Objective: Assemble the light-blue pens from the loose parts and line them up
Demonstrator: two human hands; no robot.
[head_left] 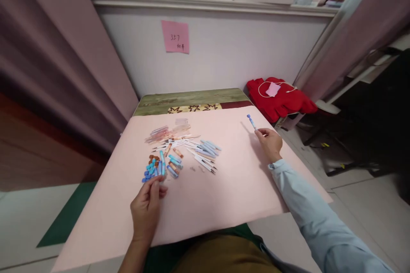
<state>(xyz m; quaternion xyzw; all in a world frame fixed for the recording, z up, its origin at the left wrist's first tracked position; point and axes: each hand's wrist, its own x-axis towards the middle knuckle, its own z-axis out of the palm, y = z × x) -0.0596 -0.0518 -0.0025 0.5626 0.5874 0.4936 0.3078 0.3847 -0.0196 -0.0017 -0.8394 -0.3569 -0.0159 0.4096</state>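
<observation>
My right hand (270,142) rests near the right edge of the pink sheet (224,187), fingers pinched on a blue pen (251,122) that points up and away. My left hand (147,205) lies at the near left, fingers curled and touching the near end of a pile of blue pen caps and barrels (156,168). Beyond them lie several white refills and pale blue pen bodies (205,153), and clear barrels (163,133) sit further back.
The pink sheet covers a small table (192,97) with a green patterned cloth showing at the far edge. A red cloth with a pink slip (278,96) sits on a stool at the right. A pink note (175,36) hangs on the wall. Curtains flank both sides.
</observation>
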